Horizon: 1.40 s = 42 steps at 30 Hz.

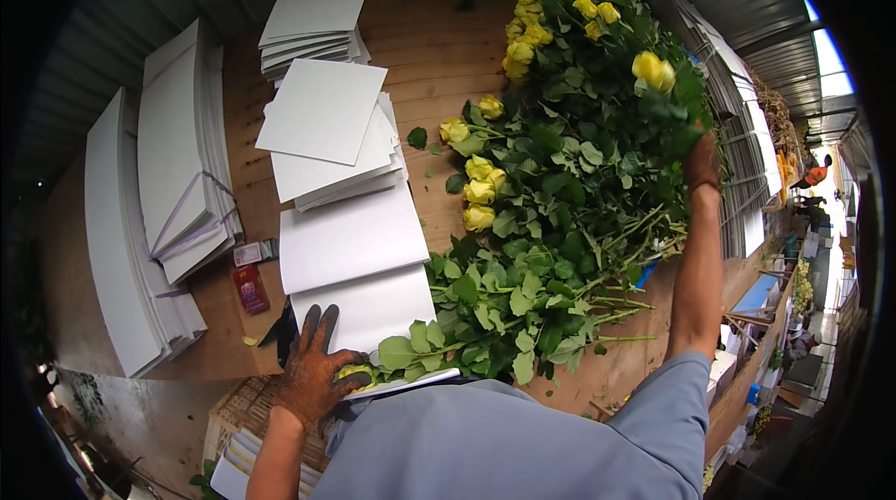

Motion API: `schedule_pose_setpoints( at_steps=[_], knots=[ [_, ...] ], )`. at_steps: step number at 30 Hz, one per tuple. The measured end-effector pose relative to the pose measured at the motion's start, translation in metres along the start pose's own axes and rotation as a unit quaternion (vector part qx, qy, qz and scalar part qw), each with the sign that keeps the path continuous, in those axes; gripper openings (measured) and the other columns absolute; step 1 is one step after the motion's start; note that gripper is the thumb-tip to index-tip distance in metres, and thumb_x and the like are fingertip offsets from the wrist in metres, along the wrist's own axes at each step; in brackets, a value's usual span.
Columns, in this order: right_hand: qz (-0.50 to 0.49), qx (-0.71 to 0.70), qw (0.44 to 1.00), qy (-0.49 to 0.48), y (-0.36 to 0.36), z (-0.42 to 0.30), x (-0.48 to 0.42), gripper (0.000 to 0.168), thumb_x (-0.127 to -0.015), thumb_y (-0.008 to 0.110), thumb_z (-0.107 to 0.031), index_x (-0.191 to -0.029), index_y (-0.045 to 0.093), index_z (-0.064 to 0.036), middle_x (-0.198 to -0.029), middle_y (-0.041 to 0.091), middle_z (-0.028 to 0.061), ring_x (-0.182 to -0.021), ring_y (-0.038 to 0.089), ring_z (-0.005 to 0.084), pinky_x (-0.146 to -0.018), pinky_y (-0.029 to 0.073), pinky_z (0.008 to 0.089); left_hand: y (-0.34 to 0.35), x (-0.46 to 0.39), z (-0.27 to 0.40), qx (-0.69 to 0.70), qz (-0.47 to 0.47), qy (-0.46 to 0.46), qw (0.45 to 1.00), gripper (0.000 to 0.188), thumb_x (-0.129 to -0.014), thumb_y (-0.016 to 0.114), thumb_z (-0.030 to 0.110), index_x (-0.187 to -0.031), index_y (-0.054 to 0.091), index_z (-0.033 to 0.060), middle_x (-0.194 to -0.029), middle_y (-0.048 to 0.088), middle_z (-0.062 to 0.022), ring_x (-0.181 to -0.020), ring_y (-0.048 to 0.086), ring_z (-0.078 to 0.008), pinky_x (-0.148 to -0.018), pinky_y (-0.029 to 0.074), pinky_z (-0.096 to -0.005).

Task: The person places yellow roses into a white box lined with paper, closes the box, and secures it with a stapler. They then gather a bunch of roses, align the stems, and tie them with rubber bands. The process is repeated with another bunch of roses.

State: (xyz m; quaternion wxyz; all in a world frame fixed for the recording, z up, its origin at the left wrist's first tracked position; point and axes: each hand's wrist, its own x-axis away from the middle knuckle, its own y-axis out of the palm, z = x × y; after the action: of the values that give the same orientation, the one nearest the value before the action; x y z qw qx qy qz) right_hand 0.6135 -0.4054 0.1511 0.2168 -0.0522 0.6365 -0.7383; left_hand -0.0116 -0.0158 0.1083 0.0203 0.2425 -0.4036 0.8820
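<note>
My left hand (315, 372), in a stained work glove, rests at the near edge of the white paper sheets (381, 300), its fingers over yellow rose heads (358, 375) whose leafy stems run right. On the far right my right hand (702, 156), also gloved, is at the edge of the large heap of yellow roses (574, 143). Beside it a yellow rose (652, 71) stands above the leaves, its foliage blurred. Whether the right fingers close on its stem is hidden. Stacked white cardboard sheets (325, 108) lie beyond the paper.
Tied bundles of white cardboard (183, 143) lie on the wooden table (437, 45) at left; more bundles (742, 143) stand at right. A red box (250, 288) lies near the left bundles. A wicker basket (231, 405) is below the near edge. A person in orange (813, 175) is far right.
</note>
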Motion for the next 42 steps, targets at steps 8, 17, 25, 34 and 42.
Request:
schedule_pose_setpoints(
  at_steps=[8, 17, 25, 34, 42],
  knots=[
    [0.238, 0.032, 0.952, -0.188, -0.096, -0.058, -0.108, 0.051, -0.09, 0.067, -0.011, -0.138, 0.054, -0.021, -0.122, 0.062, 0.0218, -0.112, 0.064, 0.0408, -0.089, 0.054, 0.0515, -0.001, 0.0, 0.0, -0.025, -0.032, -0.022, 0.999, 0.038, -0.074, 0.086, 0.036, -0.109, 0.077, 0.0243, -0.164, 0.024, -0.0172, -0.153, 0.015, -0.0441, -0.115, 0.03, -0.0647],
    [-0.376, -0.142, 0.867, -0.294, 0.035, -0.223, 0.036, 0.037, -0.086, 0.069, -0.028, -0.114, 0.07, -0.005, -0.109, 0.072, 0.0201, -0.103, 0.068, 0.0403, -0.09, 0.054, 0.0455, -0.003, -0.001, 0.002, -0.003, -0.016, -0.012, 1.0, 0.04, -0.069, 0.09, 0.029, -0.106, 0.077, 0.0209, -0.161, 0.03, -0.0223, -0.151, 0.019, -0.0481, -0.12, 0.028, -0.0565],
    [-0.162, -0.112, 0.949, -0.245, 0.055, -0.207, 0.133, 0.029, -0.086, 0.065, -0.013, -0.114, 0.059, -0.008, -0.11, 0.064, 0.0209, -0.104, 0.063, 0.0436, -0.089, 0.053, 0.0506, 0.001, -0.001, -0.001, 0.001, -0.011, -0.012, 1.0, 0.037, -0.072, 0.087, 0.033, -0.107, 0.078, 0.024, -0.163, 0.026, -0.0175, -0.153, 0.015, -0.0446, -0.117, 0.028, -0.0608],
    [0.255, -0.331, 0.906, 0.067, -0.098, -0.025, 0.009, 0.033, -0.102, 0.05, -0.033, -0.1, 0.07, -0.007, -0.093, 0.072, 0.0159, -0.073, 0.067, 0.0379, -0.066, 0.05, 0.0497, 0.003, -0.001, -0.003, -0.001, 0.018, 0.014, 1.0, 0.036, -0.072, 0.088, 0.032, -0.105, 0.078, 0.0228, -0.163, 0.027, -0.0194, -0.152, 0.018, -0.0452, -0.118, 0.028, -0.058],
    [0.243, -0.085, 0.931, -0.257, -0.213, -0.125, 0.119, 0.032, -0.093, 0.06, -0.002, -0.125, 0.066, -0.003, -0.124, 0.063, 0.0158, -0.104, 0.063, 0.0335, -0.09, 0.052, 0.0392, 0.003, 0.006, -0.004, -0.008, 0.025, 0.021, 0.999, 0.039, -0.082, 0.079, 0.041, -0.116, 0.071, 0.023, -0.16, 0.031, -0.0176, -0.151, 0.02, -0.0439, -0.113, 0.034, -0.0621]
  ],
)
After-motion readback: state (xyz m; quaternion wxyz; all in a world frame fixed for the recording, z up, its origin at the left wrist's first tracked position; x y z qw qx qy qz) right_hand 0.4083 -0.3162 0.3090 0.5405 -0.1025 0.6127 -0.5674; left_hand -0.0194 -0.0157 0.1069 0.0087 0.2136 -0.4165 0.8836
